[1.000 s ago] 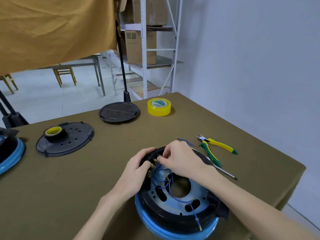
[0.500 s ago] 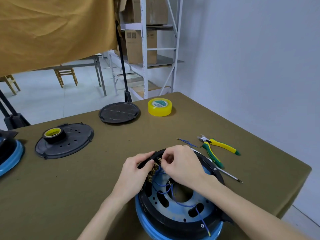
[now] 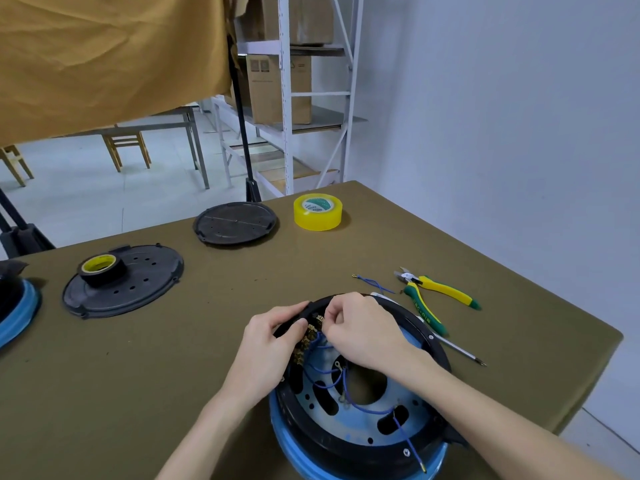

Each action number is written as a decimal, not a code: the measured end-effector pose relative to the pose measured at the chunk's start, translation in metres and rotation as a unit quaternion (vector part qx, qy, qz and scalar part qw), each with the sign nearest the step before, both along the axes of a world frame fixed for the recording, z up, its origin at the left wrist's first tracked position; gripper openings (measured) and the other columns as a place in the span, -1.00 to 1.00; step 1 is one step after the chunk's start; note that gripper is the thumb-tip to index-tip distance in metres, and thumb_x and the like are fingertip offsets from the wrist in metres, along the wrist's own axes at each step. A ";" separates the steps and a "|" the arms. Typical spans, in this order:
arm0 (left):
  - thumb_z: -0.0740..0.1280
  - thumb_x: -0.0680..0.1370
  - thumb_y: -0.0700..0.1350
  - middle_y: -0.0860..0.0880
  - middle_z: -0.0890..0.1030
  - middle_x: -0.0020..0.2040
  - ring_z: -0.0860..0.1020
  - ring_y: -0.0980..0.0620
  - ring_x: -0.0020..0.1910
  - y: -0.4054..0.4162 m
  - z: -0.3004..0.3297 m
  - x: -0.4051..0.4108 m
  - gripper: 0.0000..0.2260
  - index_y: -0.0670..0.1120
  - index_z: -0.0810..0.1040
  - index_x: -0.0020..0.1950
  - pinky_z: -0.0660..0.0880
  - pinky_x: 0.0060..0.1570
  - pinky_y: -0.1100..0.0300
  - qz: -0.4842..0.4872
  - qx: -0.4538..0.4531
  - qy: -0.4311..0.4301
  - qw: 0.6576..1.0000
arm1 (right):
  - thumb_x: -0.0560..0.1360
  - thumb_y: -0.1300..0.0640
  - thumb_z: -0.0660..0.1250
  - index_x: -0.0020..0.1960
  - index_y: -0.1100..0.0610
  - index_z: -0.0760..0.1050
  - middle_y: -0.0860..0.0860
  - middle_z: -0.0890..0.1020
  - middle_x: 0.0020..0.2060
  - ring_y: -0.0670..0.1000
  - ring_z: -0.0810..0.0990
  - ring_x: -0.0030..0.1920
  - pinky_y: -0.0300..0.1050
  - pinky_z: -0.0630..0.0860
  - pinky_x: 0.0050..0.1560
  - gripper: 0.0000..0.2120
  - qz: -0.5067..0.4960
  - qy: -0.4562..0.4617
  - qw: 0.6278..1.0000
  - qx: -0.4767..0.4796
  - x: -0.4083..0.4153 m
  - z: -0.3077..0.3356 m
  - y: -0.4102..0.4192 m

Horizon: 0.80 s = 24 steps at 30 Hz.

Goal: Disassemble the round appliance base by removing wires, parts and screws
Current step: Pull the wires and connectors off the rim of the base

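Left hand (image 3: 268,344) curled with fingers gripping, right hand (image 3: 360,332) just beside it, fingertips pinched together, both forearms reaching forward

This looks like a small workshop or storeroom set up for repair work. A worktable draped in olive-brown cloth (image 3: 145,368) carries hand tools: yellow-and-green handled cutting pliers (image 3: 437,296), a slim steel screwdriver (image 3: 460,353), a roll of clear yellow tape (image 3: 318,212), and loose round black plastic cover plates (image 3: 236,223). Behind stands a white slotted-metal shelving rack (image 3: 286,95) holding brown cardboard boxes (image 3: 279,87), probably stock or parts, though their labels are too small to read. A bare pale floor (image 3: 72,188), plain grey-white walls (image 3: 502,116) and a wooden stool (image 3: 125,147) under a metal-legged table complete the room.
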<state>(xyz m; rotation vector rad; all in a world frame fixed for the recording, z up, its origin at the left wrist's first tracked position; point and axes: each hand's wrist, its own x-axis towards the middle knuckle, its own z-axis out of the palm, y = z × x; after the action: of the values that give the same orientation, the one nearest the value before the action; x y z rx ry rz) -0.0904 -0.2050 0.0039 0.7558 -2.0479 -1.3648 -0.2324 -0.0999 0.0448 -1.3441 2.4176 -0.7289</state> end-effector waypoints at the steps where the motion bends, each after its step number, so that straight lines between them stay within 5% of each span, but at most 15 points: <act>1: 0.35 0.67 -0.16 0.28 0.67 0.19 0.55 0.44 0.19 -0.001 0.000 0.000 -0.72 0.11 0.67 0.32 0.41 0.05 0.59 -0.002 -0.001 -0.002 1.000 | 0.45 0.11 0.28 -0.26 0.02 0.52 -0.05 0.62 -0.39 -0.01 0.57 -0.28 -0.08 0.49 -0.25 -0.88 0.003 -0.014 1.000 -0.010 -0.001 -0.001 0.000; 14: 0.34 0.67 -0.15 0.25 0.68 0.20 0.58 0.36 0.21 0.001 0.002 0.001 -0.72 0.10 0.67 0.33 0.47 0.23 0.32 0.002 0.013 -0.011 1.000 | 0.45 -0.02 0.29 -0.24 0.00 0.50 -0.05 0.61 -0.40 -0.05 0.55 -0.35 -0.17 0.42 -0.35 -0.86 0.001 -0.023 0.999 -0.049 -0.002 -0.008 0.006; 17: 0.35 0.67 -0.13 0.30 0.68 0.16 0.59 0.41 0.13 0.002 0.005 0.002 -0.73 0.13 0.66 0.32 0.48 0.06 0.50 0.004 0.002 -0.022 1.000 | 0.44 -0.01 0.32 -0.21 -0.01 0.49 -0.07 0.61 -0.38 -0.08 0.56 -0.32 -0.12 0.48 -0.30 -0.89 -0.002 -0.011 0.999 -0.054 -0.002 -0.007 0.006; 20: 0.35 0.67 -0.09 0.44 0.66 0.04 0.62 0.29 -0.17 0.002 0.011 0.003 -0.74 0.26 0.62 0.24 0.54 -0.24 0.45 -0.005 0.005 -0.040 0.999 | 0.46 0.07 0.36 -0.08 -0.06 0.43 -0.10 0.61 -0.32 -0.13 0.55 -0.25 -0.09 0.50 -0.25 -0.89 0.014 0.012 0.995 -0.096 0.000 -0.005 0.009; 24: 0.36 0.65 -0.11 0.39 0.67 0.09 0.61 0.41 0.03 0.002 0.016 0.006 -0.70 0.21 0.61 0.33 0.52 -0.08 0.52 -0.025 -0.009 -0.055 0.998 | 0.51 0.05 0.32 -0.09 -0.08 0.50 -0.15 0.53 -0.19 -0.14 0.52 -0.17 -0.11 0.49 -0.14 -0.97 0.069 0.064 0.992 -0.090 0.004 -0.002 0.012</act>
<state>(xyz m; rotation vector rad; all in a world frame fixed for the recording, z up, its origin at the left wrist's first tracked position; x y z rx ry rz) -0.0844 -0.2030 0.0197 0.7933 -2.1757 -1.3571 -0.2287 -0.0880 0.0431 -1.6565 2.3728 -0.8640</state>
